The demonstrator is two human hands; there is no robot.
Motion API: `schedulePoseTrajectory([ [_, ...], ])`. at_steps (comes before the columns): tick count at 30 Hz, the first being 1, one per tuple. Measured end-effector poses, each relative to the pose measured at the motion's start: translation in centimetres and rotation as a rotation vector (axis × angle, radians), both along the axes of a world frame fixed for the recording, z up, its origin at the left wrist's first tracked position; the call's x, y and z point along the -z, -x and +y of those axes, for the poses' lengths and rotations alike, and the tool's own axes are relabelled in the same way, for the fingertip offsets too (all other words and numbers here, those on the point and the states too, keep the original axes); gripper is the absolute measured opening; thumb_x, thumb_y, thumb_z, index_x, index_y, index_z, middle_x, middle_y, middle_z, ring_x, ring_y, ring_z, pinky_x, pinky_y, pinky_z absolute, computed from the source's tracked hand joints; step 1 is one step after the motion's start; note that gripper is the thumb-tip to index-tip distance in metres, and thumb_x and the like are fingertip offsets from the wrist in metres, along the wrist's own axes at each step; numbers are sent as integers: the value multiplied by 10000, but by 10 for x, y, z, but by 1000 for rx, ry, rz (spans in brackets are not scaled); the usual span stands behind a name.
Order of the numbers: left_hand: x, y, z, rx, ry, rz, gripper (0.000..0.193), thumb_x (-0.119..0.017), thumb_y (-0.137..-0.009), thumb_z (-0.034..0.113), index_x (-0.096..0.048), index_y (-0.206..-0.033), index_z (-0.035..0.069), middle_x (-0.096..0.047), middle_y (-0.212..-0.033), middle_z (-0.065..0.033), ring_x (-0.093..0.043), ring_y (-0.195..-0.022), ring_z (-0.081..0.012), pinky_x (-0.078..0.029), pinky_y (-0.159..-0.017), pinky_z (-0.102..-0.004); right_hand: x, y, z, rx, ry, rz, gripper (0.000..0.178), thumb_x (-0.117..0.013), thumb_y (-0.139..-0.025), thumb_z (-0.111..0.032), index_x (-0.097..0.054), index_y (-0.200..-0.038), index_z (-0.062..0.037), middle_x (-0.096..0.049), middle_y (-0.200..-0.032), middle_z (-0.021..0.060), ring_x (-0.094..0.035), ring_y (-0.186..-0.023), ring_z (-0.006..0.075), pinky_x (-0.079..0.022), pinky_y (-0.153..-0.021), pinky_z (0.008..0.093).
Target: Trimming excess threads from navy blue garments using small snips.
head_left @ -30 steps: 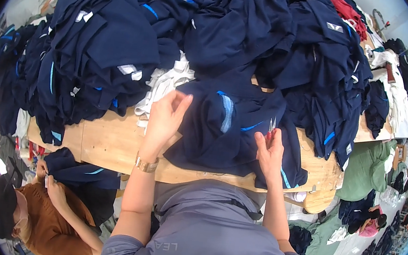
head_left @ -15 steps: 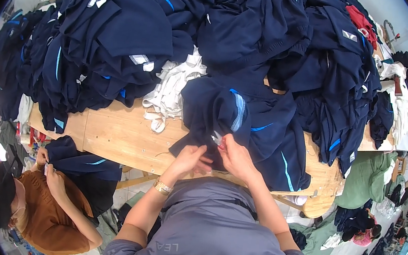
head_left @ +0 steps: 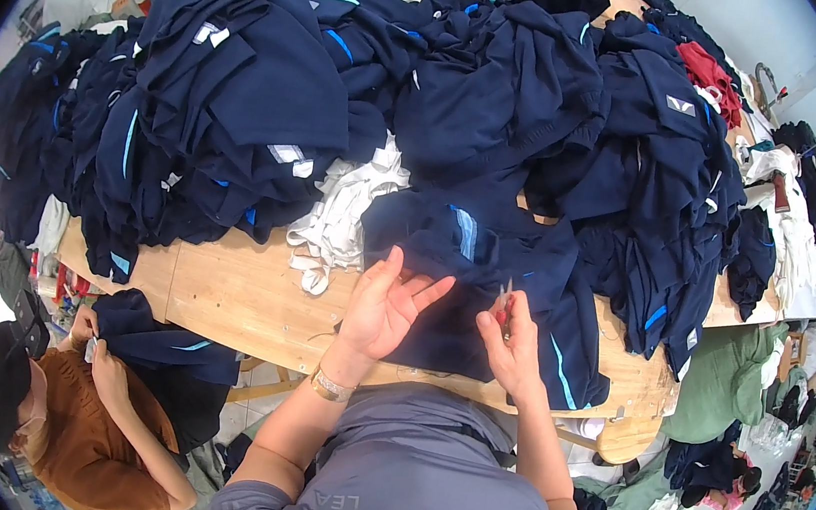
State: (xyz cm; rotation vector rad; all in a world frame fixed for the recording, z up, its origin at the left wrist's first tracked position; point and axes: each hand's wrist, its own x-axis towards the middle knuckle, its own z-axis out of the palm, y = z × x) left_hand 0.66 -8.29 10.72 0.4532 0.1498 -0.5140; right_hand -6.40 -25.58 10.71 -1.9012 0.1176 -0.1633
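Note:
A navy garment with light-blue stripes [head_left: 547,271] lies spread on the wooden table [head_left: 234,281] before me. Above its left part my left hand [head_left: 388,303] is held palm up, fingers apart, with nothing in it. My right hand [head_left: 515,343] is closed around a small pair of thread snips with red on the handles [head_left: 505,311]; their metal tips point away from me, over the garment. A heap of white fabric strips [head_left: 348,208] rests on the table just beyond my left hand.
Big piles of navy garments [head_left: 246,85] cover the table's far side, with a red cloth [head_left: 707,78] at the far right. A co-worker in a brown top [head_left: 111,433] handles navy cloth at the left. Other people's hands show at the far edge. Green fabric [head_left: 721,376] hangs at the right.
My hands have moved apart: the left has turned palm up and opened, and the right has shifted right with the snips. The view has tilted, showing people's hands at the far edge.

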Motion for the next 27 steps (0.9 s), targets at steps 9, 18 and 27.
schedulePoseTrajectory([
  [9, -5, 10, -10, -93, -214, -182, 139, -482, -931, 119, -568, -971, 18, -622, -971, -102, -606, -923, -193, -462, -928, -434, -18, -20, 11, -116, 357, -53, 302, -570, -864, -341, -490, -867, -50, -544, -601, 103, -570, -537, 278, -410, -481, 339],
  [18, 4, 14, -8, -68, -318, -344, 195, -494, -916, 76, -548, -1090, 4, -626, -1005, -108, -622, -919, -192, -524, -847, -399, -9, -28, 15, 7, -219, -146, 150, -607, -857, -120, -524, -928, -19, -427, -609, -34, -371, -552, 28, -301, -477, 187],
  [27, -4, 19, -9, -54, -406, -322, 192, -520, -900, 60, -551, -1077, -9, -630, -931, -87, -631, -865, -168, -557, -776, -384, -18, -37, 23, -11, -140, -174, 92, -606, -844, -56, -577, -895, 15, -544, -671, -19, -429, -594, 5, -359, -513, 163],
])
